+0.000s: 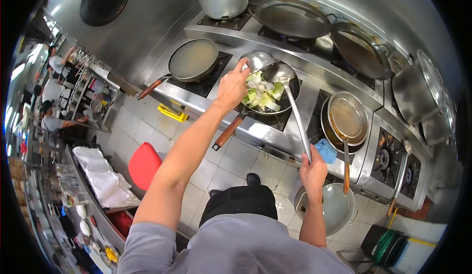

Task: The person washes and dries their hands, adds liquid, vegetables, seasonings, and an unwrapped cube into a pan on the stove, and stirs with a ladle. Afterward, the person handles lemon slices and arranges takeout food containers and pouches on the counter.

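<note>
My left hand (pixel 233 86) grips the rim of a shiny metal bowl (pixel 257 61), tilted above a pan on the stove. Chopped green and white vegetables (pixel 264 94) lie in that pan, whose wooden handle (pixel 229 132) points toward me with no hand on it. In my right hand (pixel 313 171) is the end of a long metal ladle (pixel 298 119). The ladle's round head is over the pan, beside the bowl and the vegetables. A blue cloth (pixel 325 150) lies on the stove edge just past my right hand.
A pan of cloudy liquid (pixel 194 59) stands left on the stove (pixel 196 98). To the right, a strainer (pixel 347 115) rests over a pot. Large pans and a tall pot (pixel 222 1) line the back. A basin (pixel 337 208) is low at right. Several people work far left.
</note>
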A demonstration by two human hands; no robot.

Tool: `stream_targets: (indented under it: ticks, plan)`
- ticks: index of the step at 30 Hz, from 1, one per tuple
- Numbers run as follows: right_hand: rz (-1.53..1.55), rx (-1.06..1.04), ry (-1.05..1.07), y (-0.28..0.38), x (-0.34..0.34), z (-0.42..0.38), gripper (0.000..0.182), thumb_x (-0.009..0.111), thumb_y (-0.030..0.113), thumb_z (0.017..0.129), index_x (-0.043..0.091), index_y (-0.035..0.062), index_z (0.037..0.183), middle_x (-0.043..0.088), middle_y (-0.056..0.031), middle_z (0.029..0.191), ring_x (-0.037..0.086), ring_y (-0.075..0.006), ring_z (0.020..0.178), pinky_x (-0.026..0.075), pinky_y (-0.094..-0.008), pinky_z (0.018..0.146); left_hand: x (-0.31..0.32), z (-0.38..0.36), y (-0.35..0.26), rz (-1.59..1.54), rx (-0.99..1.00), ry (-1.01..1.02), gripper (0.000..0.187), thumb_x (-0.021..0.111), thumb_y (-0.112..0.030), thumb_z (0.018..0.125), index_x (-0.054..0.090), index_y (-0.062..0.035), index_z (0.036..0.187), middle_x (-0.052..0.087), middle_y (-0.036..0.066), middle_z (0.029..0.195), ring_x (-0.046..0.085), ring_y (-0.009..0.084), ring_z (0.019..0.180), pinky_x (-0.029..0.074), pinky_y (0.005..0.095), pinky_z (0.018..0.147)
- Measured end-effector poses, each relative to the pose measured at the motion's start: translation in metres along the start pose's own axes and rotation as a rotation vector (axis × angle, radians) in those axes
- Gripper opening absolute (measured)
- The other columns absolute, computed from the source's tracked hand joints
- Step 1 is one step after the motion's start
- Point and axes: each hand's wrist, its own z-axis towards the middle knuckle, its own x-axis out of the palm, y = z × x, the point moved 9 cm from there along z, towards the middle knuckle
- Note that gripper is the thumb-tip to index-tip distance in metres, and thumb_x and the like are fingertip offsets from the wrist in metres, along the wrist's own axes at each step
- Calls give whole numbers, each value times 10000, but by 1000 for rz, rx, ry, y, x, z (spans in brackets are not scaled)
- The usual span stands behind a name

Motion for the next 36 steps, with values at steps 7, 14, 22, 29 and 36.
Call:
stream_targets:
  ticks: [7, 14, 22, 29, 36]
  plan:
    - [-99, -47, 98, 12, 29, 6, 346, 616, 103, 825, 582, 22, 1159, 639, -235, 959, 612, -434, 855, 477, -487, 741, -5, -49, 102, -441, -448, -301, 212, 646, -19, 793, 461, 17, 696, 599, 138, 1059, 648, 247, 691, 536, 337, 602]
    - [-159, -107, 70, 4, 24, -6, 313, 615, 114, 839, 581, 44, 1141, 639, -210, 897, 617, -391, 789, 477, -449, 690, -11, -165, 155, -1378, -925, -355, 200, 622, -74, 879, 497, -81, 722, 606, 51, 751, 606, 125, 644, 555, 271, 592]
    - [884, 345, 529, 45, 129, -77, 377, 600, 366, 908, 363, 167, 694, 266, 69, 515, 278, -41, 370, 225, -213, 312, -103, -520, 174, -1370, -1262, -1028, 111, 639, -119, 868, 551, -77, 816, 628, 53, 785, 622, 138, 676, 555, 303, 632]
    - [966, 74, 722, 188, 188, -163, 271, 573, 264, 939, 376, 147, 796, 245, 60, 501, 278, -25, 353, 250, -216, 265, -204, -882, 191, -827, -1411, -1958, 239, 580, -87, 902, 433, -71, 715, 565, 75, 719, 596, 174, 584, 548, 315, 554]
    - [808, -67, 1124, 283, 254, -292, 253, 601, 195, 918, 389, 144, 790, 301, 45, 481, 319, -50, 333, 256, -216, 272, -286, -1062, 160, -348, -1290, -2641, 133, 556, -69, 912, 512, 33, 983, 596, 134, 949, 633, 205, 719, 584, 293, 572]
